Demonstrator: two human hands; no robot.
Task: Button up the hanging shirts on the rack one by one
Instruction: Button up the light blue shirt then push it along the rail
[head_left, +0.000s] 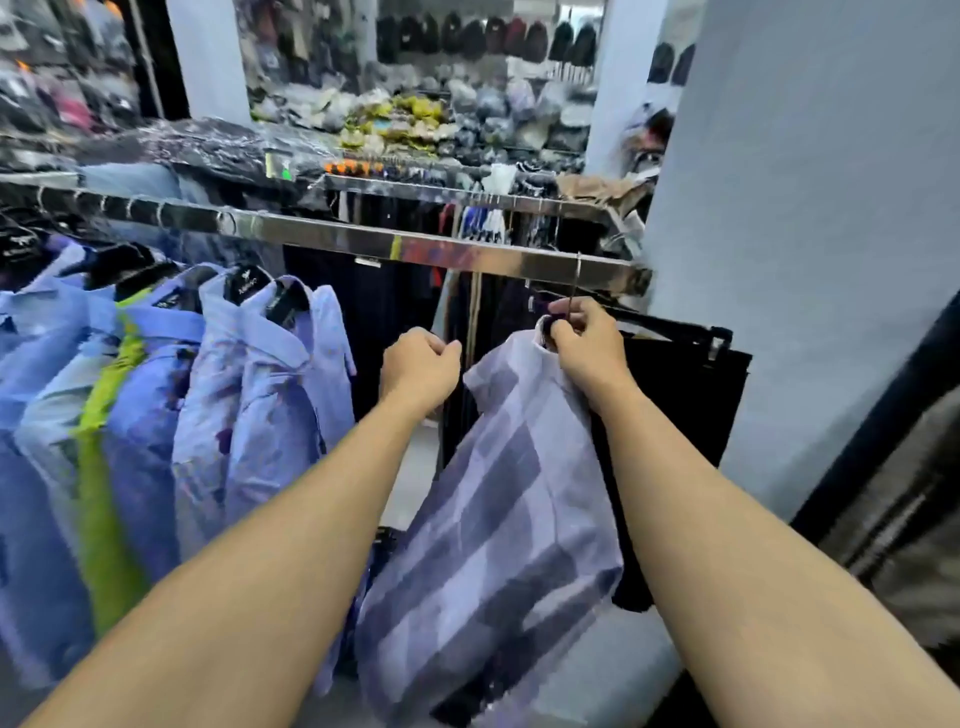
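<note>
So both bare forearms are reaching up and forward from the bottom corners toward the chrome rail (363, 241); the right hand (584, 343) is sitting higher and further out than the left, wrist bent a little, with its fingers curling in around the dark neck of a hanger (550, 325) right at the collar end of a checked shirt (498, 519); the thin metal hook is running up from that grip to the rail, so the shirt is hanging off the right end of the rack, just under the bar; the fabric is pale lilac with grey-purple squares and it's draping down and toward the camera between the two arms, looking a bit blurry.

The left hand (421, 369) is hovering just left of that shirt's shoulder, knuckles facing up, fingers folding into a loose fist with the thumb tucking against the forefinger; can't tell if it's pinching a bit of cloth or a thin edge or nothing at all, it's too smeared.

Off to the left a bunch of blue shirts (249, 395) is hanging packed together on black hangers, with one lime green shirt (106, 467) squeezing in among them; there's a clear gap between that bunch and the checked one.

Behind the right hand a black garment (685, 405) is hanging on a clip hanger, right beside a pale wall (805, 208).
</note>
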